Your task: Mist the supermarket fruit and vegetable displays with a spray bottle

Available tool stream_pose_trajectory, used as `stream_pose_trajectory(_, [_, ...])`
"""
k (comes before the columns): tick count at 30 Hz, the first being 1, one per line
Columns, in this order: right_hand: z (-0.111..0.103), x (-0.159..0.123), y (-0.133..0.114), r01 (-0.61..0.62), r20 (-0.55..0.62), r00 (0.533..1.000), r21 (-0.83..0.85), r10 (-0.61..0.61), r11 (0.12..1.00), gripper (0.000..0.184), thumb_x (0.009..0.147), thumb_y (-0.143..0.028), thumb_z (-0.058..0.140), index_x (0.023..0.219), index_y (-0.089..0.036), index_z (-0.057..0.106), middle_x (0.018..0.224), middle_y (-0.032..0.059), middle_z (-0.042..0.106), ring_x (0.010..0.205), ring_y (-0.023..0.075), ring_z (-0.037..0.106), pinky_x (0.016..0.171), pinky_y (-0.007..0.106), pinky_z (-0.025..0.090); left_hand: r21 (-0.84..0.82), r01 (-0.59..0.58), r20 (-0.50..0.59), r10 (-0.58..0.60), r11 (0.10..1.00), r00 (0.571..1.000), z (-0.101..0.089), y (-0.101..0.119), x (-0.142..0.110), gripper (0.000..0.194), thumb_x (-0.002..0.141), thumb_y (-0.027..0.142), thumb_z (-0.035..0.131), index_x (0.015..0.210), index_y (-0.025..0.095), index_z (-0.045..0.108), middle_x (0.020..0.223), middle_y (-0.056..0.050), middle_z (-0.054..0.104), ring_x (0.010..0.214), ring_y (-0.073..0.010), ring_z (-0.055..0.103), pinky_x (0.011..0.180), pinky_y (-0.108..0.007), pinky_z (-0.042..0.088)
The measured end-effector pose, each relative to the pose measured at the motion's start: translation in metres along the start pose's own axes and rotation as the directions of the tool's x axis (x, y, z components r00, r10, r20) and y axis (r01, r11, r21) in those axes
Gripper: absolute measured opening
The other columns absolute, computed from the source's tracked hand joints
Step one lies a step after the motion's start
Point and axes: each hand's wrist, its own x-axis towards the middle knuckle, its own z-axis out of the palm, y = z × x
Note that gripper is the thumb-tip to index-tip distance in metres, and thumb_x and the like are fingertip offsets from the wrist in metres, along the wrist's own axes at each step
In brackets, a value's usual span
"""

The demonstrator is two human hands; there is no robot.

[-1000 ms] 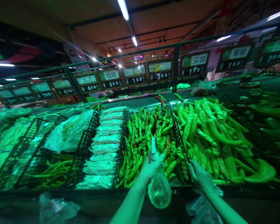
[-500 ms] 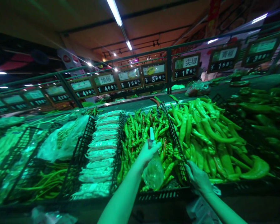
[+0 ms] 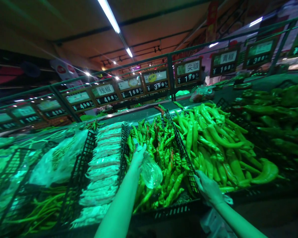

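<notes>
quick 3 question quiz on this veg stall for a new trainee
1. True or false: the left hand is holding a clear plastic bag.
2. What is the right hand touching? a) the clear plastic bag b) the edge of a black crate c) the green railing
3. Fill in the blank: the price sign reading 线椒 shows ¥ ___.

Key: 1 true; 2 b; 3 488
</notes>
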Motion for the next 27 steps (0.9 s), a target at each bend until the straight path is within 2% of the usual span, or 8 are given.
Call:
stream_pose_trajectory(3, [0.000, 0.001, 0.000, 0.005, -0.018, 1.000, -0.001, -0.005, 1.000, 0.038, 0.102, -0.040, 0.035, 0.113, -0.019, 0.064, 0.099, 0.0065, 0.077, 0.071, 0.0215, 0.074, 0.055, 0.028, 0.052, 0.001, 0.008, -0.075, -0.008, 1.000, 0.997, -0.018, 0.005, 0.014, 0.053, 0.060, 0.061, 0.080, 0.065, 0.022, 0.044, 0.044, 0.006, 0.053, 0.039, -0.0106, 0.049, 0.045, -0.023, 0.038])
stream_pose_trajectory(5, [-0.001, 0.002, -0.001, 0.011, -0.013, 1.000, 0.010, -0.010, 1.000, 0.037, 0.102, -0.040, 0.034, 0.112, -0.019, 0.064, 0.099, 0.0062, 0.077, 0.071, 0.0209, 0.074, 0.055, 0.028, 0.052, -0.004, -0.009, -0.055, 0.009, 1.000, 0.998, -0.010, 0.010, 0.015, 0.055, 0.058, 0.062, 0.081, 0.065, 0.022, 0.045, 0.044, 0.007, 0.053, 0.039, -0.0102, 0.049, 0.046, -0.023, 0.038])
stream_pose_trajectory(9, [0.000, 0.000, 0.000, -0.003, 0.006, 1.000, 0.039, 0.003, 0.999, 0.036, 0.102, -0.041, 0.035, 0.114, -0.021, 0.063, 0.102, 0.0049, 0.077, 0.075, 0.0213, 0.075, 0.058, 0.029, 0.054, -0.018, -0.078, 0.135, 0.080, 0.997, 0.988, 0.043, 0.019, -0.003, 0.053, 0.054, 0.057, 0.085, 0.067, 0.020, 0.050, 0.050, 0.006, 0.055, 0.043, -0.0084, 0.049, 0.049, -0.022, 0.039])
stream_pose_trajectory(14, [0.003, 0.000, 0.006, 0.007, 0.010, 1.000, 0.016, -0.007, 1.000, 0.039, 0.102, -0.042, 0.033, 0.116, -0.020, 0.064, 0.104, 0.0056, 0.076, 0.077, 0.0215, 0.075, 0.059, 0.029, 0.056, -0.055, -0.120, 0.390, 0.131, 0.991, 0.911, 0.123, 0.020, -0.032, 0.049, 0.053, 0.050, 0.088, 0.069, 0.019, 0.053, 0.054, 0.006, 0.055, 0.049, -0.0086, 0.051, 0.053, -0.023, 0.042])
stream_pose_trajectory(17, [0.004, 0.001, 0.008, 0.023, 0.002, 1.000, 0.006, -0.024, 1.000, 0.042, 0.102, -0.043, 0.034, 0.114, -0.019, 0.066, 0.103, 0.0071, 0.077, 0.077, 0.0218, 0.075, 0.057, 0.027, 0.056, -0.056, -0.107, 0.440, 0.121, 0.993, 0.890, 0.142, 0.023, -0.029, 0.047, 0.058, 0.051, 0.086, 0.068, 0.019, 0.053, 0.054, 0.005, 0.055, 0.050, -0.0092, 0.052, 0.054, -0.024, 0.043])
stream_pose_trajectory(20, [0.004, -0.003, 0.011, 0.017, 0.018, 1.000, 0.038, -0.017, 0.999, 0.043, 0.100, -0.043, 0.034, 0.114, -0.021, 0.067, 0.105, 0.0087, 0.076, 0.077, 0.0238, 0.075, 0.055, 0.029, 0.056, -0.052, -0.098, 0.337, 0.110, 0.994, 0.935, 0.125, 0.032, -0.008, 0.044, 0.067, 0.051, 0.081, 0.069, 0.019, 0.050, 0.054, 0.006, 0.053, 0.050, -0.0085, 0.051, 0.056, -0.023, 0.042])
stream_pose_trajectory(24, [0.006, -0.008, 0.021, 0.018, -0.027, 1.000, 0.156, -0.014, 0.988, 0.040, 0.095, -0.046, 0.036, 0.111, -0.034, 0.071, 0.105, 0.0085, 0.075, 0.075, 0.0294, 0.073, 0.051, 0.039, 0.055, -0.029, -0.075, 0.104, 0.078, 0.997, 0.992, 0.063, 0.039, 0.008, 0.041, 0.077, 0.052, 0.072, 0.072, 0.020, 0.048, 0.053, 0.006, 0.051, 0.049, -0.0087, 0.049, 0.054, -0.022, 0.040])
stream_pose_trajectory(27, [0.007, 0.000, 0.026, 0.074, -0.046, 0.997, 0.251, -0.065, 0.965, 0.031, 0.089, -0.053, 0.052, 0.114, -0.043, 0.068, 0.096, 0.0100, 0.073, 0.088, 0.0343, 0.070, 0.058, 0.045, 0.056, -0.041, -0.065, 0.030, 0.066, 0.997, 0.997, 0.018, 0.031, -0.010, 0.038, 0.076, 0.050, 0.073, 0.079, 0.018, 0.053, 0.055, 0.005, 0.053, 0.050, -0.0099, 0.050, 0.055, -0.024, 0.041])
